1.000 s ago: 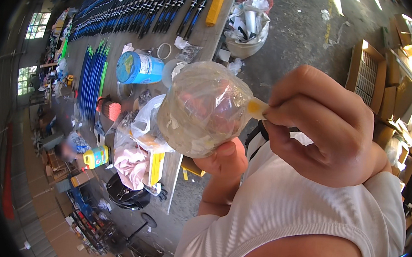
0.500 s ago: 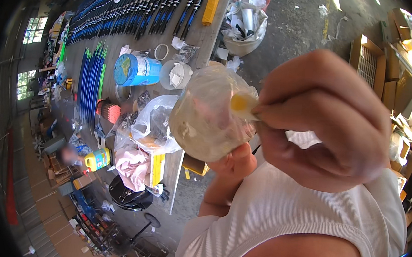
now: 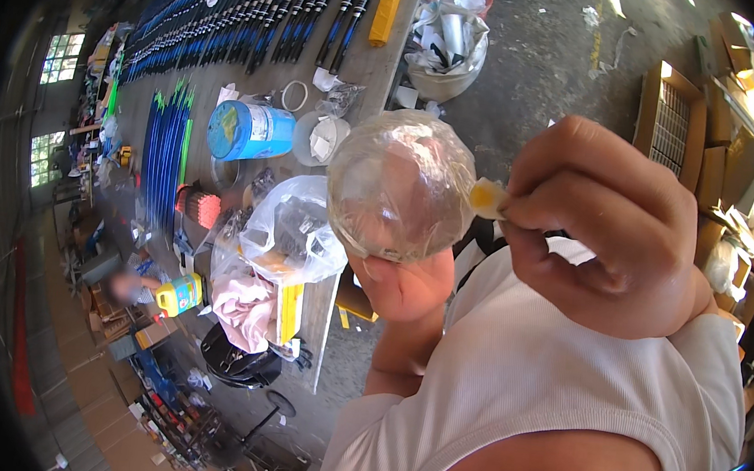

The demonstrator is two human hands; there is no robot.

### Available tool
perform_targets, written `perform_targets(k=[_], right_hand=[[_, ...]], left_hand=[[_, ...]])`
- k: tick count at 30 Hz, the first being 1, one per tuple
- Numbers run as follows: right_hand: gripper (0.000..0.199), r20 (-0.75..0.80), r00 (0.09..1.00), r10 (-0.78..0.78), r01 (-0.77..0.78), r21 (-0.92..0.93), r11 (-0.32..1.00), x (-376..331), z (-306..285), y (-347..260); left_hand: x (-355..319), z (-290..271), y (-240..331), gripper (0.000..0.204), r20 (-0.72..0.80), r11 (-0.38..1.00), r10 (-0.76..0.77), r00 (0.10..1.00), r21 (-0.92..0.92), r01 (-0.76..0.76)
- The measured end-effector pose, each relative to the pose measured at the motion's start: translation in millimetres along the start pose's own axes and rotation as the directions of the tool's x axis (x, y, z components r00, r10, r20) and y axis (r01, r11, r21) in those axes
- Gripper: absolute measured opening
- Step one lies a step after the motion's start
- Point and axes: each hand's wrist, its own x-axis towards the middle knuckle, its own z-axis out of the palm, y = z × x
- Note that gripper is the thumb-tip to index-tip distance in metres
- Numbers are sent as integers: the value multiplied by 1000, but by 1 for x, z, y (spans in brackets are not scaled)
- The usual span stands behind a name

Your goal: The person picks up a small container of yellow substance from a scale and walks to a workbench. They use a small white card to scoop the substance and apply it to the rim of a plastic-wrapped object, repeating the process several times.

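My left hand [image 3: 409, 283] holds up a clear, round, crinkled plastic thing [image 3: 400, 193], bowl-like in shape; my fingers show blurrily through it. Whether it is a container or a wound roll of film, I cannot tell. To its right, my right hand [image 3: 611, 229] pinches a small whitish, see-through piece with a yellow middle [image 3: 486, 197] between thumb and forefinger. This piece is right at the round thing's right edge; whether they touch is unclear.
On the table [image 3: 367, 91] lie many blue-and-black rods [image 3: 235, 17], a blue tub [image 3: 247, 130], a clear plastic bag [image 3: 292, 228] and a pink cloth [image 3: 243, 309]. Beyond its edge stands a white sack [image 3: 447, 53]. Cardboard boxes [image 3: 673, 127] fill the right side. A yellow jug [image 3: 179, 294] is at left.
My right hand has drawn back to the right with the small piece, off the front of the round thing. My left hand has turned the round thing, showing more palm beneath it.
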Motion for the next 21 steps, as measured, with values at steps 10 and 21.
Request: perform_targets(k=[10,21], right_hand=[[22,24,1000,-14,14,-6,1000,2,13,7],[20,-158,973,-168,165,-30,986,29,1,-1]], left_hand=[[-7,-8,-8,81,58,997,48,997,57,-51],[0,-3,-3,85,34,966,-50,998,-252,57]])
